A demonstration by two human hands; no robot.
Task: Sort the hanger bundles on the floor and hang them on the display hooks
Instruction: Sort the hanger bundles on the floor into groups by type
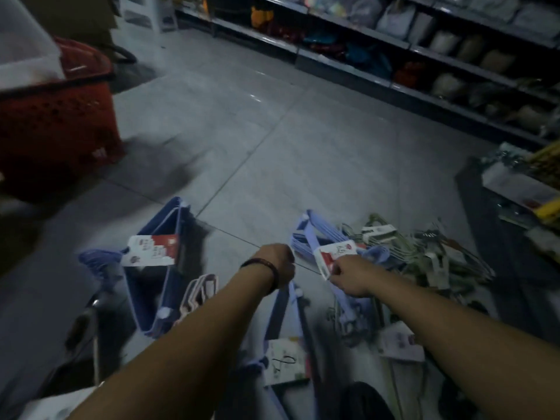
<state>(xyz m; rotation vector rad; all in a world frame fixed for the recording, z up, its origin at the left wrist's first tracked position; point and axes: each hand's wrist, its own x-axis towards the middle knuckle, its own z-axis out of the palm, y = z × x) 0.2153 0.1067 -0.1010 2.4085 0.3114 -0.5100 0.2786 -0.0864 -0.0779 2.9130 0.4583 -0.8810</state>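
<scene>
Tiled floor (272, 131), left hand (277, 265), right hand (348, 275) outstretched, gripping hanger bundles (306, 237)

blue hanger bundles (157, 268) with red-and-white labels (151, 248), red perforated basket (57, 116), grey tiled floor (272, 140).

Red basket (51, 122) at left on grey tiled floor (272, 131), translucent box (24, 56) just above its rim. White stool (148, 13) far back. Long shelves (394, 43) along the right, stocked with blurred bags and bundles, some orange and blue. Yellow packs (545, 165) at right edge, low down.
</scene>
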